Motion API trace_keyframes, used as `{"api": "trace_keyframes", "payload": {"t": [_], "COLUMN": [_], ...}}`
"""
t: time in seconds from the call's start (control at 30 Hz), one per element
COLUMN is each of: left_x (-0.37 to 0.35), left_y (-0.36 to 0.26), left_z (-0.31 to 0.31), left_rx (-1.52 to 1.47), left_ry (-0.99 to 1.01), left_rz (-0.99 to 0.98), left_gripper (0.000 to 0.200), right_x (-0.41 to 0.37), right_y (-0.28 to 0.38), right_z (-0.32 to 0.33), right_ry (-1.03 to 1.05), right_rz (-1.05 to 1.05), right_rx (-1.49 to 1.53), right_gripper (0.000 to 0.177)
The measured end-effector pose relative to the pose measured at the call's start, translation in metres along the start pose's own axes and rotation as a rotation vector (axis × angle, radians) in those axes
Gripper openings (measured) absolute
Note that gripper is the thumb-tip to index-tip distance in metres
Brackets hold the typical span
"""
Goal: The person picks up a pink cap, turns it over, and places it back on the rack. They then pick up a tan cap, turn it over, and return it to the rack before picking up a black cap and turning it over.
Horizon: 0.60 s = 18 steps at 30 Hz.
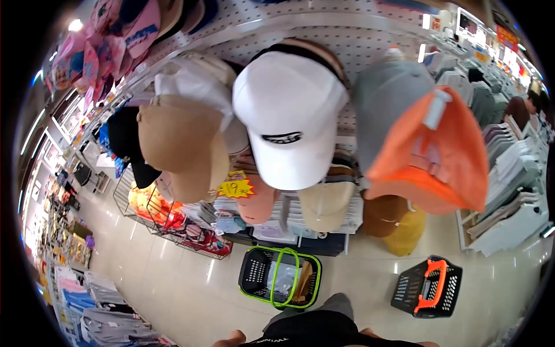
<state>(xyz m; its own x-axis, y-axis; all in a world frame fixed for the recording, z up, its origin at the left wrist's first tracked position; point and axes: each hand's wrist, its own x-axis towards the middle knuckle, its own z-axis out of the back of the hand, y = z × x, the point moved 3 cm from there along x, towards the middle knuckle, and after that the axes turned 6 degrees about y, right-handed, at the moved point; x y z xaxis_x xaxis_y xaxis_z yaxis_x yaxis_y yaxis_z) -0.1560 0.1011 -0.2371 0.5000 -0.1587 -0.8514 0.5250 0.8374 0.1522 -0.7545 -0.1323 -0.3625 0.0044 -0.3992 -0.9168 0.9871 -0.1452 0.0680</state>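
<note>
At the bottom edge, part of my left hand (232, 338) shows beside my black top; its fingers are mostly cut off. Only a sliver of skin, seemingly my right hand (369, 332), appears on the other side of the top. Neither is seen touching anything. In front of me hang several caps: a white cap (292, 110) with a dark oval patch in the middle, a tan cap (182, 147) to its left, a grey cap (381, 98) to its right. An orange cap (445, 156) hangs tilted, with a white tag. Closest to my feet stands a black basket (254, 287) with green handles.
A second black basket (404, 289) with an orange handle stands on the floor at right. A yellow price sign (236, 186) reads 19. Wire bins (167, 228) sit at left, clothes racks (509, 185) at right. A person (520, 107) is at far right.
</note>
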Motion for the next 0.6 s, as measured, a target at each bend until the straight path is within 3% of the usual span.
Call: {"api": "trace_keyframes", "payload": {"t": [0.07,0.1,0.13,0.2,0.23,0.27,0.3,0.33,0.37,0.4,0.43,0.47,0.5,0.57,0.6], "left_x": [0.037,0.042,0.068,0.051,0.043,0.028,-0.018,-0.033,-0.039,-0.091,-0.097,-0.105,-0.114,-0.140,-0.142], "left_y": [-0.007,-0.028,-0.057,-0.134,-0.175,-0.223,-0.272,-0.317,-0.359,-0.397,-0.424,-0.446,-0.444,-0.456,-0.448], "left_z": [0.019,0.032,0.029,0.070,0.088,0.101,0.120,0.114,0.104,0.110,0.099,0.089,0.095,0.091,0.094], "left_rx": [-0.028,-0.024,-0.186,-0.178,-0.341,-0.384,-0.540,-0.620,-0.462,-0.488,-0.480,-0.308,-0.328,-0.242,-0.297], "left_ry": [0.139,0.141,0.202,-0.346,-0.441,-0.430,-0.352,-0.384,-0.555,-0.401,-0.433,-0.390,-0.412,-0.239,-0.178], "left_rz": [-0.098,-0.229,-0.176,-0.327,-0.490,-0.512,-0.462,-0.574,-0.601,-0.543,-0.830,-0.875,-0.861,-1.045,-0.975], "left_gripper": [0.023,0.024,0.031,0.043,0.047,0.047,0.047,0.048,0.047,0.042,0.036,0.032,0.032,0.029,0.029], "right_x": [0.070,0.084,0.079,0.084,0.078,0.066,0.098,0.222,0.174,0.139,0.115,0.091,0.076,0.061,0.061], "right_y": [-0.024,-0.016,0.013,0.070,0.099,0.130,0.142,0.124,0.156,0.185,0.205,0.222,0.237,0.251,0.253], "right_z": [-0.028,-0.011,0.032,0.104,0.134,0.166,0.178,0.162,0.192,0.217,0.232,0.246,0.256,0.271,0.274], "right_ry": [-0.040,0.118,0.139,0.069,0.052,0.026,-0.095,-0.125,-0.062,-0.025,0.002,0.016,0.012,-0.142,-0.144], "right_rz": [0.875,0.556,0.507,0.498,0.444,0.408,0.474,0.974,0.831,0.763,0.738,0.740,0.759,0.868,0.863], "right_rx": [-0.634,-0.684,-0.658,-0.470,-0.332,-0.253,-0.243,-0.652,-0.540,-0.502,-0.495,-0.490,-0.515,-0.471,-0.495], "right_gripper": [0.021,0.022,0.017,0.018,0.024,0.031,0.035,0.037,0.037,0.038,0.038,0.039,0.039,0.035,0.035]}}
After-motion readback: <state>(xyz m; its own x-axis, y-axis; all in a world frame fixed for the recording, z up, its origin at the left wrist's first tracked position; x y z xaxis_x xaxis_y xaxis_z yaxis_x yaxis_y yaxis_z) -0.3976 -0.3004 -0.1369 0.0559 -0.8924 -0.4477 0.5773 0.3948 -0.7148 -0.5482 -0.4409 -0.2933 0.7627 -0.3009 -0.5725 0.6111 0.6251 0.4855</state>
